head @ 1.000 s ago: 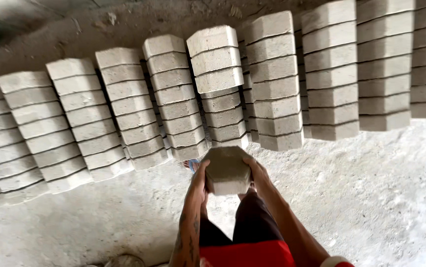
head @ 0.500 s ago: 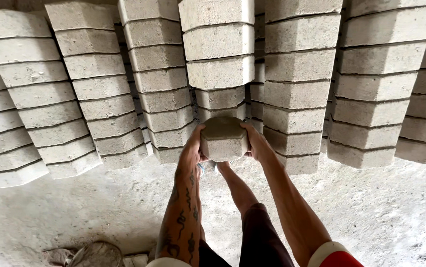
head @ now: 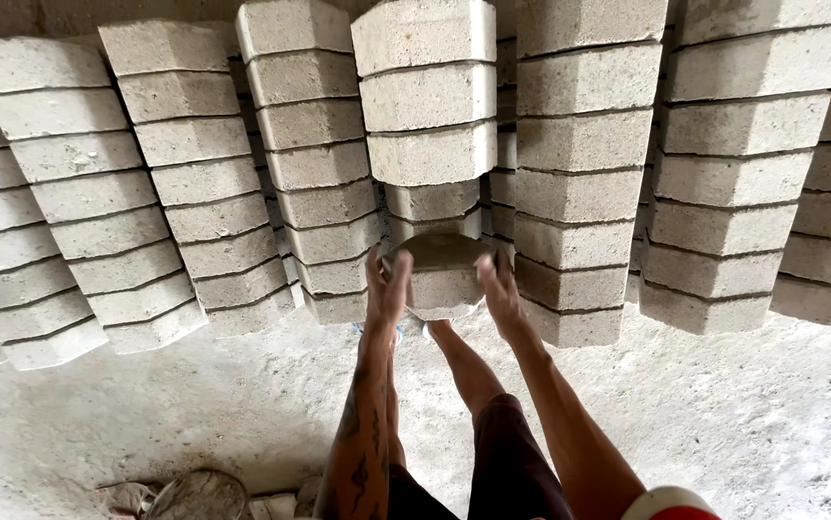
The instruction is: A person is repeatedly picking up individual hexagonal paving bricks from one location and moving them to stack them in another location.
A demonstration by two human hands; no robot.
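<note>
From the head view, you are looking down over your own arms at a wall of stacked grey concrete blocks (head: 569,144), set in leaning columns that are running side by side across the whole top of the frame. Your left hand (head: 386,289) and your right hand (head: 502,294) are pressing on opposite ends of one grey block (head: 442,274), which is sitting low in the short middle column (head: 430,116), right at the front of the row. Your palms are clamping it from the sides, probably because a block this wide and heavy has nothing to hook; squeezing the ends is what is keeping it level. Your left fingers (head: 398,272) are lying straight and close together along the block's left end, and your right fingers (head: 488,272) are doing the same on the right end, so both hands are closed on it by pressure rather than curled around it. Whether the block is already resting on the one beneath, or hanging just above it, you cannot tell from here.

Each column is leaning back on the one behind, which is likely holding the stacks steady.

There are no boxes, bins or trays in sight. The dusty concrete floor (head: 724,424) is carrying the stacks, and a crumpled heap of rubbish (head: 194,493) is lying near your left foot.
</note>
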